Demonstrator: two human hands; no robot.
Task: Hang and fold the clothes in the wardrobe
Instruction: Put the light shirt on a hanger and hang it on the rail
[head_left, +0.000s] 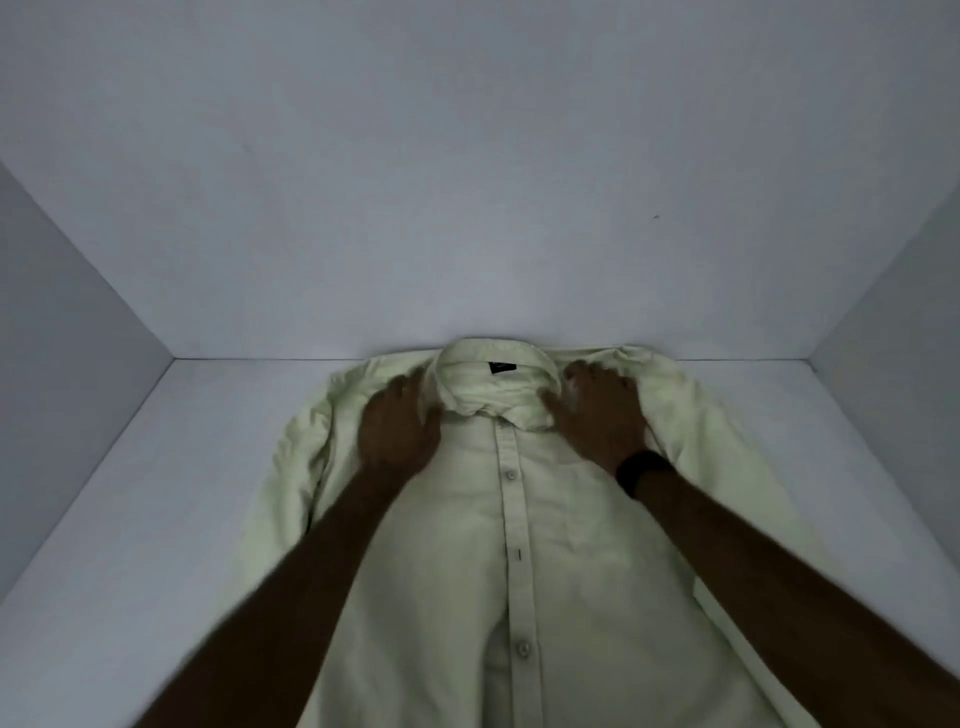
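Observation:
A pale green button-up shirt (561, 545) lies front side up on the white wardrobe shelf (171, 493), its collar (493, 379) against the back wall. My left hand (400, 431) rests flat on the shirt just left of the collar, fingers stretched toward the shoulder. On the right side of the collar my right hand (602, 410) presses flat on the other shoulder, with a black band on its wrist. The shirt's sleeves are folded in at the sides. Its lower end runs out of the frame.
The shelf is boxed in by a white back wall (467, 208), a left side wall (67, 332) and a right side wall (893, 322). Bare shelf surface shows on both sides of the shirt.

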